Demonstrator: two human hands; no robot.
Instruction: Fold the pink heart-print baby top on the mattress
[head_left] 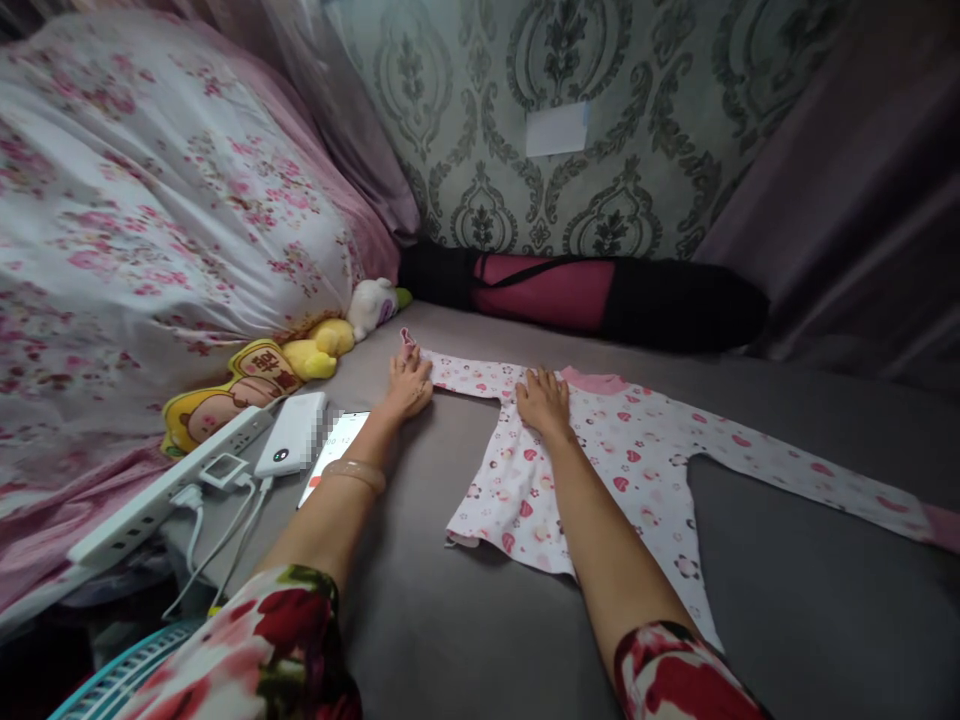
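Observation:
A small white long-sleeved shirt (600, 440) with pink hearts, little cartoon figures and a pink collar is spread on the grey sheet. Its left-hand sleeve (472, 376) stretches out sideways, and there my left hand (410, 384) is closed over the end, with a crumpled bit of pink cuff (407, 338) poking out past the fingers. My right hand (544, 402) presses flat on the shoulder beside the collar, fingers apart. The other sleeve (810, 468) runs out to the right, its pink cuff at the picture's edge.
Left of my arm lie a phone (330, 450), a white power bank (291, 435) and a power strip (172, 485) with cables. Plush toys (319, 348) line the floral bedding (187, 200). A long black-and-magenta bag (555, 290) lies along the patterned wall. A teal basket-like rim (127, 680) shows below.

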